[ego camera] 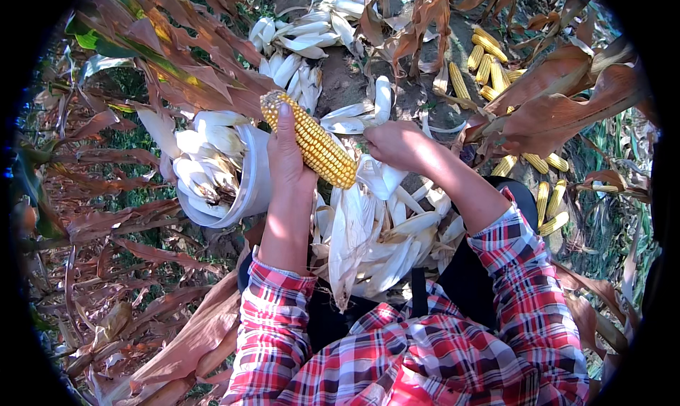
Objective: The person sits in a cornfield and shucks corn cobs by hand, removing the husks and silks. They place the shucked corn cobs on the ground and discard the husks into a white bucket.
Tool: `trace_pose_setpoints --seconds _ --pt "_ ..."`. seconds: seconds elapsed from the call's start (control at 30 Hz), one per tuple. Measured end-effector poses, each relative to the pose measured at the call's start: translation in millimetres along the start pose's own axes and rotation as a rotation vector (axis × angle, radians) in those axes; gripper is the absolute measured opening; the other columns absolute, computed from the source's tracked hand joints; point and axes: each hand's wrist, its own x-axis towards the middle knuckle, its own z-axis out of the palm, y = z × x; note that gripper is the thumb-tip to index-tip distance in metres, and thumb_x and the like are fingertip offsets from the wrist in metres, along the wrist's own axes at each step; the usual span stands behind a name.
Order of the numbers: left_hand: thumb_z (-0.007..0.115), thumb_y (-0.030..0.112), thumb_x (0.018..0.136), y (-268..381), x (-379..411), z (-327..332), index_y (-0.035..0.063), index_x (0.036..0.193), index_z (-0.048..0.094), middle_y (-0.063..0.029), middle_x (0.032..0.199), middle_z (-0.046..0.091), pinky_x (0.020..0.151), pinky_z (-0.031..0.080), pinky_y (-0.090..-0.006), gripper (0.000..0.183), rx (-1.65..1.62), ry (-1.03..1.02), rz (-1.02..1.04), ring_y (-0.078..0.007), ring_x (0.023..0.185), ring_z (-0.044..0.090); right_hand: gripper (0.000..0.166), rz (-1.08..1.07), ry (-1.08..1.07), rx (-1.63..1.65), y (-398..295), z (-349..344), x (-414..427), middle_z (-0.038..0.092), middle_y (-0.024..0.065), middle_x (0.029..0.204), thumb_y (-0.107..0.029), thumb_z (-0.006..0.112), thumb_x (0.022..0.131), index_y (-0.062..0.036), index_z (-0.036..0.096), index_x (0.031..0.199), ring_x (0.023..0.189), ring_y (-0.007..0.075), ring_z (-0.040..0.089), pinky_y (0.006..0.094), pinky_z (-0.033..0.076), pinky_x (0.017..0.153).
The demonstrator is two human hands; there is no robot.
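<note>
My left hand [289, 156] grips a yellow ear of corn [313, 140], its thumb laid along the kernels near the upper tip. From the lower end of the ear, pale peeled husk leaves [348, 241] hang down toward my lap. My right hand [398, 146] is just right of the ear, its fingers curled. A white piece of husk [390, 180] lies right below that hand; whether the fingers pinch any of it is hidden. Loose husks [414, 241] are heaped between my legs.
A white bucket [255, 177] filled with ears in husk [210, 151] leans on its side at left. Husked ears [489, 61] lie at upper right, and several more [552, 204] beside my right knee. Husks [313, 29] cover ground ahead. Dry corn leaves [568, 108] jut in.
</note>
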Motion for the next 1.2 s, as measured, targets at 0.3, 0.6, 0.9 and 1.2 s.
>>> trace_pose_setpoints --seconds 0.3,0.6,0.9,1.2 --pt "0.062 0.050 0.083 59 -5 -23 0.0097 0.101 0.053 -0.0068 0.085 0.058 0.076 0.051 -0.0442 0.045 -0.166 0.135 0.141 -0.0227 0.082 0.059 0.025 -0.008 -0.246 -0.042 -8 36 -7 0.061 0.0215 0.093 -0.011 0.054 0.081 -0.0034 0.053 0.105 0.087 0.0365 0.061 0.0455 0.048 0.074" --pt "0.059 0.052 0.084 49 -4 -21 0.0058 0.104 0.048 -0.0097 0.085 0.055 0.076 0.050 -0.0429 0.051 -0.502 0.232 -0.041 -0.0258 0.081 0.057 0.066 -0.297 0.213 0.962 -48 -4 -3 0.045 0.0175 0.130 -0.024 0.063 0.086 -0.0003 0.029 0.137 0.123 0.0229 0.044 0.0357 0.035 0.103" --pt "0.064 0.047 0.082 -21 6 -27 0.0032 0.095 0.050 -0.0111 0.080 0.056 0.070 0.051 -0.0446 0.048 -0.593 0.061 -0.504 -0.0272 0.074 0.058 0.016 -0.117 0.376 1.640 -78 -21 5 0.050 0.0018 0.072 -0.014 0.045 0.095 0.0004 0.052 0.095 0.060 0.0073 0.047 0.0223 0.040 0.054" --pt "0.063 0.039 0.085 -9 8 -18 0.0049 0.104 0.049 -0.0080 0.085 0.055 0.068 0.051 -0.0368 0.042 -0.409 0.263 -0.166 -0.0213 0.075 0.058 0.022 0.126 0.325 1.919 -56 -28 22 0.039 -0.0011 0.062 -0.021 0.042 0.096 -0.0034 0.049 0.085 0.051 0.0089 0.037 0.0256 0.037 0.050"
